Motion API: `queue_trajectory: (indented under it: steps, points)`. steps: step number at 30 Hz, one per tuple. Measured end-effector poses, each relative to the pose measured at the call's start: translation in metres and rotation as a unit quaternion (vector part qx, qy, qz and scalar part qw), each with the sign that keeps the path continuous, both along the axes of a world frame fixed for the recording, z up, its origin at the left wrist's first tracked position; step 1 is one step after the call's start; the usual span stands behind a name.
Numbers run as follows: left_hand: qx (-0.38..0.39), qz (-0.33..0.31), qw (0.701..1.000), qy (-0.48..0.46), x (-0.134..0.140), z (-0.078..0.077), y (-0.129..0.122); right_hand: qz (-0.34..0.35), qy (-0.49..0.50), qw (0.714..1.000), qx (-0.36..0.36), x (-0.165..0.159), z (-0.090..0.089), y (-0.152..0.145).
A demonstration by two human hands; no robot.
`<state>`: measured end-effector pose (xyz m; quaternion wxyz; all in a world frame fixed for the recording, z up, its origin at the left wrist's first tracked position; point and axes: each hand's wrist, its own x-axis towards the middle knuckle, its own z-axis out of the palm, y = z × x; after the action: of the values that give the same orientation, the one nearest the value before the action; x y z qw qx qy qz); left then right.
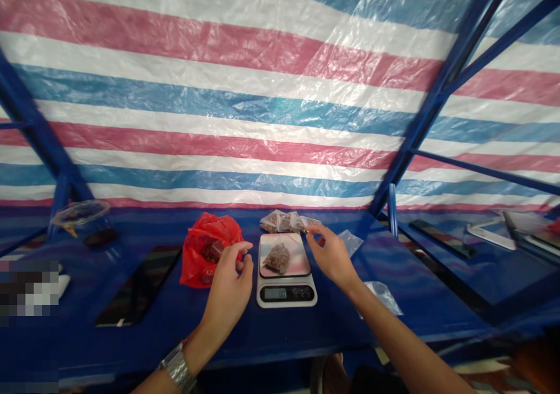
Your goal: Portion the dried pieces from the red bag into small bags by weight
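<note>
At lower centre of the frame, the small clear plastic bag of brown granules (277, 258) lies on the white rectangular digital scale (286, 302), between your hands; left of it, the crumpled red plastic bag (191, 270) holds brown pieces; your left hand (231, 277), loosely curved, fingers parted, overlaps the red bag's right edge, contact unclear; your right hand (330, 254), half open, hovers by the scale's upper-right corner.

One scale (309, 302) carries one filled packet (278, 259), with at least three more packets (284, 222) behind it, overlapping too much for an exact count. There are two hands, one left hand (231, 274) and one right hand (331, 255), one watch (178, 368), one red bag (198, 268) and two loose clear bags (385, 296).
</note>
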<state>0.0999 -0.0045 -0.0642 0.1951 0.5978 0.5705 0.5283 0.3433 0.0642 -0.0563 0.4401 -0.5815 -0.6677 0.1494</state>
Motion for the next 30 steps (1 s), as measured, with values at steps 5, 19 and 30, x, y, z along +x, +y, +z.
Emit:
queue_trajectory:
  steps: [5,19,30]
  points:
    - [0.011,0.012,1.0,-0.005,-0.009,0.0,0.002,-0.013,-0.017,1.0,0.023,0.017,-0.003,-0.004]
    - [0.02,0.021,1.0,0.009,0.014,0.001,0.007,0.025,-0.009,0.999,0.034,0.024,-0.007,-0.004]
    - [0.029,0.021,0.999,0.017,0.024,0.002,0.01,0.062,-0.045,0.997,0.025,0.004,-0.006,-0.005]
